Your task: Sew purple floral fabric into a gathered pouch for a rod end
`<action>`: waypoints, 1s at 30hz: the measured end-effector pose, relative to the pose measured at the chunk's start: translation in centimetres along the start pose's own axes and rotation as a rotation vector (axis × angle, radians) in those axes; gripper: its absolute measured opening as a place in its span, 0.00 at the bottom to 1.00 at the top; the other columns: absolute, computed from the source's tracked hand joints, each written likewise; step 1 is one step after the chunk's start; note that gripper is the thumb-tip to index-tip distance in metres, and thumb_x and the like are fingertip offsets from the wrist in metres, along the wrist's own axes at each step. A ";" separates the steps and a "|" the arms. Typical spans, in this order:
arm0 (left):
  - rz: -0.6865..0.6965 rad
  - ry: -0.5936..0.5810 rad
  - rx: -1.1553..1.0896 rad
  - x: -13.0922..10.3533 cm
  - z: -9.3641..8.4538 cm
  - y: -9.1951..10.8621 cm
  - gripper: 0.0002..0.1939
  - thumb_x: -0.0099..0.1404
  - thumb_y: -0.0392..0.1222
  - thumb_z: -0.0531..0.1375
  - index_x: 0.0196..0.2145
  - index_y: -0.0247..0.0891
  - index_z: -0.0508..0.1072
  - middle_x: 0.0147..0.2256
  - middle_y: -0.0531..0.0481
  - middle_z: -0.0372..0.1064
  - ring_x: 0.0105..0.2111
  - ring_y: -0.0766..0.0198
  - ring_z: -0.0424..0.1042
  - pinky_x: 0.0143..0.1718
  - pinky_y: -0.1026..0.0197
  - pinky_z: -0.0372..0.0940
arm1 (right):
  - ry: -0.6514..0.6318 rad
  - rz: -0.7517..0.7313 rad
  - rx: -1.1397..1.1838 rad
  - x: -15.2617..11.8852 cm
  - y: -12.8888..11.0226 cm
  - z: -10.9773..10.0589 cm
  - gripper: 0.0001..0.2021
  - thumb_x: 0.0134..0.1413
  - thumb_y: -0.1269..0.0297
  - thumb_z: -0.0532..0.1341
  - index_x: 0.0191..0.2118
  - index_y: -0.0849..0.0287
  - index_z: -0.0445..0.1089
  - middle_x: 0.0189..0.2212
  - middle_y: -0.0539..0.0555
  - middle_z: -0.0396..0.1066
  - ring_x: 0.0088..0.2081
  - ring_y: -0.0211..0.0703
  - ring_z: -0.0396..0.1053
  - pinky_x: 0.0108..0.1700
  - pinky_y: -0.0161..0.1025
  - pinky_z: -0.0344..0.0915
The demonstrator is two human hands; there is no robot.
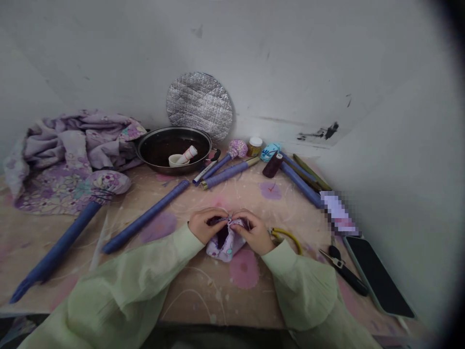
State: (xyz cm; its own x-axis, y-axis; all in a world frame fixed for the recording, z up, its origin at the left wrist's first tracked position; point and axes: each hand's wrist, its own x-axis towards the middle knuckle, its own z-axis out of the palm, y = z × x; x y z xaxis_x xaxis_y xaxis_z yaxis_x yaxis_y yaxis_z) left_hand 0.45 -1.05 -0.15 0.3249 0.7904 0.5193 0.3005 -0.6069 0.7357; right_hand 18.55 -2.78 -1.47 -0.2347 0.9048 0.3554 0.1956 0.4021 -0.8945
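Both hands meet over the middle of the table, pinching the gathered upper edge of a small floral cloth (225,249), lilac with purple and teal prints. My left hand (204,225) grips the edge from the left, thumb and fingers pressed together. On the other side my right hand (257,232) pinches the same edge, its fingertips almost touching the left ones. The cloth hangs below the fingers with a dark opening on its left side. Whether a needle or thread is between the fingertips is too small to tell. Just right of my right hand lie yellow-handled scissors or pliers (290,236), partly hidden.
A purple-wrapped stick (145,217) and a cloth-headed mallet (72,237) lie left, before heaped floral fabric (72,150). A black pan (174,169) stands behind. Thread spool (272,166), jar (255,147) and wrapped sticks (230,173) lie beyond. Black-handled pliers (345,274) and a phone (379,276) are right.
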 end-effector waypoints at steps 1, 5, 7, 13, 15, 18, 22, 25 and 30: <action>0.006 -0.005 -0.022 0.0 0.0 0.1 0.06 0.58 0.39 0.60 0.31 0.35 0.74 0.32 0.46 0.76 0.32 0.65 0.75 0.39 0.63 0.70 | 0.017 0.027 0.020 -0.1 0.2 0.0 0.07 0.49 0.63 0.63 0.34 0.57 0.68 0.34 0.54 0.71 0.40 0.43 0.69 0.45 0.43 0.64; 0.029 -0.043 -0.071 0.2 -0.1 0.2 0.05 0.58 0.38 0.59 0.31 0.34 0.75 0.33 0.45 0.76 0.34 0.64 0.75 0.40 0.62 0.70 | 0.051 0.081 0.039 -0.3 0.7 0.1 0.08 0.47 0.62 0.63 0.35 0.57 0.66 0.34 0.54 0.71 0.38 0.42 0.69 0.43 0.41 0.65; 0.033 -0.056 -0.089 0.3 -0.1 0.3 0.05 0.58 0.37 0.59 0.32 0.34 0.75 0.34 0.44 0.75 0.35 0.64 0.74 0.41 0.61 0.70 | 0.059 0.083 0.036 -0.4 0.8 0.1 0.08 0.48 0.62 0.63 0.34 0.57 0.66 0.33 0.53 0.70 0.37 0.42 0.69 0.42 0.41 0.65; 0.024 -0.082 -0.103 0.2 0.0 0.1 0.07 0.55 0.36 0.60 0.33 0.34 0.75 0.34 0.44 0.75 0.34 0.63 0.74 0.40 0.61 0.69 | 0.093 0.053 0.005 -0.4 0.7 0.1 0.07 0.47 0.62 0.63 0.34 0.57 0.66 0.32 0.53 0.70 0.36 0.42 0.68 0.41 0.41 0.65; -0.009 -0.083 -0.111 0.1 0.0 0.0 0.07 0.56 0.36 0.60 0.33 0.34 0.75 0.33 0.44 0.75 0.33 0.64 0.74 0.40 0.62 0.70 | 0.095 0.051 -0.016 -0.3 0.6 0.1 0.08 0.47 0.62 0.63 0.34 0.57 0.66 0.31 0.53 0.70 0.36 0.42 0.68 0.40 0.40 0.65; -0.050 -0.074 -0.141 0.0 0.1 -0.1 0.08 0.56 0.37 0.60 0.34 0.33 0.75 0.33 0.43 0.76 0.33 0.64 0.74 0.39 0.62 0.70 | 0.106 0.018 -0.035 -0.2 0.5 0.0 0.09 0.47 0.63 0.63 0.35 0.56 0.67 0.32 0.53 0.69 0.36 0.42 0.68 0.40 0.40 0.65; -0.051 -0.088 -0.197 0.0 -0.1 0.2 0.08 0.56 0.36 0.59 0.34 0.32 0.75 0.33 0.43 0.75 0.34 0.63 0.75 0.40 0.62 0.70 | 0.081 -0.087 -0.111 -0.1 0.0 0.0 0.08 0.50 0.65 0.61 0.39 0.56 0.69 0.36 0.55 0.69 0.40 0.43 0.68 0.43 0.42 0.64; -0.040 -0.085 -0.185 0.1 -0.1 0.5 0.09 0.55 0.38 0.62 0.34 0.32 0.75 0.33 0.42 0.75 0.34 0.62 0.74 0.39 0.61 0.70 | 0.090 -0.131 -0.135 -0.1 -0.4 0.1 0.08 0.51 0.67 0.60 0.39 0.56 0.70 0.35 0.55 0.69 0.40 0.43 0.68 0.43 0.42 0.64; -0.036 -0.061 -0.096 -0.2 0.4 0.1 0.08 0.53 0.37 0.62 0.33 0.33 0.75 0.32 0.44 0.75 0.33 0.62 0.74 0.38 0.61 0.69 | 0.110 -0.128 -0.155 -0.1 -0.5 0.4 0.06 0.50 0.67 0.61 0.37 0.57 0.70 0.34 0.55 0.69 0.39 0.43 0.68 0.42 0.42 0.65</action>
State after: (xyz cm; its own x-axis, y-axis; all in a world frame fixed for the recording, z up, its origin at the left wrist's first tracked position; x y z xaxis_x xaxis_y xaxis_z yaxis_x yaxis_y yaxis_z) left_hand 0.77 -1.35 -0.33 0.3705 0.8034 0.4661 0.2264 -0.5648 0.7935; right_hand 18.10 -3.17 -1.14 -0.1633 0.8513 0.4986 0.3168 0.5239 -0.7907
